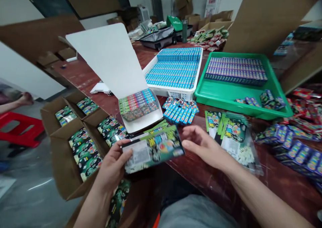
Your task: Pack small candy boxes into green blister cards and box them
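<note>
My left hand (pixel 113 169) grips the left end of a green printed packet (pixel 153 150), held flat above the table's near edge. My right hand (pixel 203 147) hovers at the packet's right end, fingers curled but apart, holding nothing that I can see. Just behind the packet stands an open white display box (pixel 141 120) with its tall lid raised and rows of small coloured boxes inside. A small heap of blue boxes (pixel 179 112) lies beside it. Green clear-fronted bags (pixel 231 134) lie to the right of my right hand.
A white tray (pixel 187 93) of blue boxes and a green tray (pixel 221 102) of purple boxes sit further back. Loose blue and red boxes (pixel 297 147) crowd the right side. Open cartons (pixel 75 144) of green packets stand on the floor at left. Another person's hand (pixel 25 98) shows far left.
</note>
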Demonstrator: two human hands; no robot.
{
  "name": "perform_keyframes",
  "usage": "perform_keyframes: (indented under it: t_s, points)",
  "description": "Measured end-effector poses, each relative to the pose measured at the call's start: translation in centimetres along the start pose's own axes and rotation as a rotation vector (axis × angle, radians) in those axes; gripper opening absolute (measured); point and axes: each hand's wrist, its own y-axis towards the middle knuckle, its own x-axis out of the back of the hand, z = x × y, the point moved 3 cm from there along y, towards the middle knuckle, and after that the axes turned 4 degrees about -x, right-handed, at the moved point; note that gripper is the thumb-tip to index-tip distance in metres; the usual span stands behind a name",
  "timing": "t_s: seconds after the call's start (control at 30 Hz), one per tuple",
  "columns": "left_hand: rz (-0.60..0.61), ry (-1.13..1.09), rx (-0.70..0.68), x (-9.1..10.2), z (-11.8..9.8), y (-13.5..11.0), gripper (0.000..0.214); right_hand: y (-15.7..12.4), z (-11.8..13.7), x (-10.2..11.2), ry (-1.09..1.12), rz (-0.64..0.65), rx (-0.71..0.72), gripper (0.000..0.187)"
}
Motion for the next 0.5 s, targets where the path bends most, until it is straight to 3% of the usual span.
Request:
perform_keyframes:
  t_s: [0.07, 0.1, 0.23, 0.3, 0.4, 0.43, 0.5]
  points:
    - [-0.109, 0.120, -0.105, 1.7, -0.7, 1.3, 0.055, 0.5, -0.5, 1.2, -0.470, -0.275, 0.130, 0.059]
    - [-0.123, 0.182, -0.133, 2.2, -0.7, 2.0, 0.055, 0.0, -1.3, 1.9, -0.680, -0.327, 0.164, 0.061]
    - [-0.140, 0.487, -0.238, 2.9, 0.7, 4.6, 0.054, -5.9, -8.2, 5.4, -1.159, -0.409, 0.158, 0.086]
    - [-0.237, 0.747, -0.416, 2.3, 0.6, 5.2, 0.051, -9.2, -12.3, 7.2, -1.247, -0.433, 0.130, 0.098]
    - [-0.407, 1.014, -0.777, -0.6, -1.0, 4.4, 0.045, -12.5, -16.4, 8.8, -1.264, -0.381, 0.082, 0.088]
    - [-0.398, 1.001, -0.855, -2.1, -1.4, 3.8, 0.042, -13.2, -17.0, 9.0, -1.255, -0.351, 0.085, 0.079]
    - [-0.221, 0.852, -0.852, -6.1, -1.3, 2.6, 0.031, -14.1, -17.4, 9.2, -1.229, -0.293, 0.122, 0.058]
